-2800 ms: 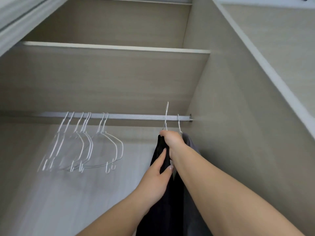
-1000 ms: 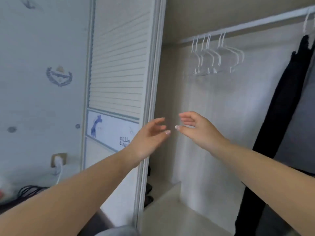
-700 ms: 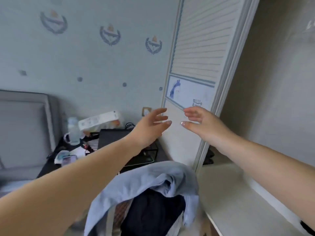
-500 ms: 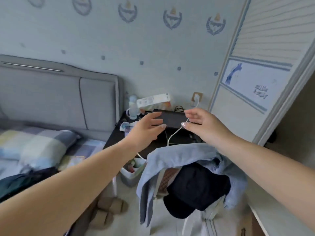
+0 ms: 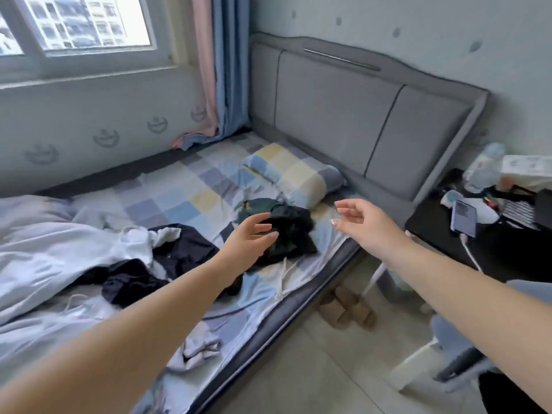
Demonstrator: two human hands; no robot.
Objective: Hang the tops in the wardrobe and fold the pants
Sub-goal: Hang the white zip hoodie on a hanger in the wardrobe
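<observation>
Several crumpled garments lie on the bed [image 5: 191, 201]. A dark green and black garment [image 5: 286, 225] sits near the pillow. A navy and white garment [image 5: 179, 249] lies left of it, and another dark piece [image 5: 125, 282] lies closer to me. White clothing [image 5: 197, 348] hangs at the mattress edge. My left hand [image 5: 249, 239] hovers in front of the green garment, fingers relaxed and empty. My right hand [image 5: 358, 219] is held out above the bed's edge, fingers loosely spread, holding nothing. The wardrobe is out of view.
A checked pillow [image 5: 295, 171] rests against the grey headboard [image 5: 358, 112]. A white duvet [image 5: 44, 246] is bunched at left. A black bedside table [image 5: 490, 240] at right carries a phone [image 5: 464, 218] on a cable, and a bottle. Slippers [image 5: 346, 306] sit on the floor.
I let go of the hung black top in the wardrobe and turned left, past the wardrobe door and the clothes-draped chair, to face the bed. Both hands stayed empty and outstretched.
</observation>
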